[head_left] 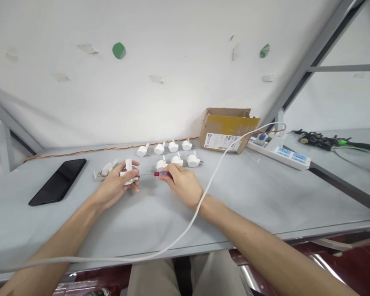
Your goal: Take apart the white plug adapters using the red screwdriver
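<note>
My left hand (pixel 119 179) is closed around a white plug (pixel 128 176), thumb across its front and fingers behind. In my right hand (pixel 184 183) is a screwdriver (pixel 160 174) with a red and purple handle, lying roughly level. Its thin shaft points left and its tip meets the plug's right side, near the metal part; the exact contact is too small to tell. Several more white plugs (pixel 193 159) stand in two rows just beyond my right hand. Left of my left hand lie other white plug pieces (pixel 106 168).
A black phone (pixel 58 182) lies at left. At the back stand an open cardboard box (pixel 225 129) and a white power strip (pixel 280 153). A white cable (pixel 200 201) crosses in front of my right wrist. Dark cables (pixel 317 139) lie far right, past a metal frame.
</note>
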Demonstrator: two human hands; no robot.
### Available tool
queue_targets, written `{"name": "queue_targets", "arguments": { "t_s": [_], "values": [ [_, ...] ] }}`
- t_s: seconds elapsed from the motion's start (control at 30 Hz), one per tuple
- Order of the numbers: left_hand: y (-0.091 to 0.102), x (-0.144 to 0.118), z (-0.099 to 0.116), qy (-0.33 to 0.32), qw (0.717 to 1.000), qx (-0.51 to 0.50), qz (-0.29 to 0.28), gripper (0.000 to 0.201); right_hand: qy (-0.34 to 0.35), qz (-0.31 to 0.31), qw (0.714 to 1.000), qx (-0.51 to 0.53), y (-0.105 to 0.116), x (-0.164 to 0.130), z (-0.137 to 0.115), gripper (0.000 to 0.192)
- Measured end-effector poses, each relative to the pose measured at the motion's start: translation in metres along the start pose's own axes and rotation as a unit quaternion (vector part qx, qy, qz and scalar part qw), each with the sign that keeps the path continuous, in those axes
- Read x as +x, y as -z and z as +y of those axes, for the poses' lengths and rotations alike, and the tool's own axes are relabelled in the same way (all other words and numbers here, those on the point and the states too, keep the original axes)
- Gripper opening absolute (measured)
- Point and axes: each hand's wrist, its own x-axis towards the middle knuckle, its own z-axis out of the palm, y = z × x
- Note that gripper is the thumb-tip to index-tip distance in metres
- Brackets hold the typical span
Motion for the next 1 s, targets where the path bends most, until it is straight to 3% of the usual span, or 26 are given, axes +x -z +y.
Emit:
{"name": "queue_targets", "arguments": {
  "t_s": [0.17, 0.33, 0.83, 1.0],
  "values": [
    [0.0009, 0.0005, -0.0012, 0.016, 1.000, -0.005, -0.014, 0.035, 0.087, 0.040, 0.993, -0.070, -0.0037, -0.0028, 0.0044, 0.016],
    [0.0026, 0.0014, -0.0019, 0.020, 1.000, -0.012, -0.019, 0.033, 0.113, 0.057, 0.984, -0.122, -0.0034, -0.0030, 0.0037, 0.017],
    [0.0054, 0.0004, 0.0024, 0.017, 0.999, -0.008, -0.044, 0.033, 0.054, 0.053, 0.988, -0.136, 0.0006, 0.0005, 0.0041, 0.017],
    [0.0064, 0.0020, 0.0015, 0.014, 0.999, 0.005, -0.044, 0.031, 0.035, 0.043, 0.994, -0.096, 0.0031, 0.0010, 0.0011, 0.014]
  ]
}}
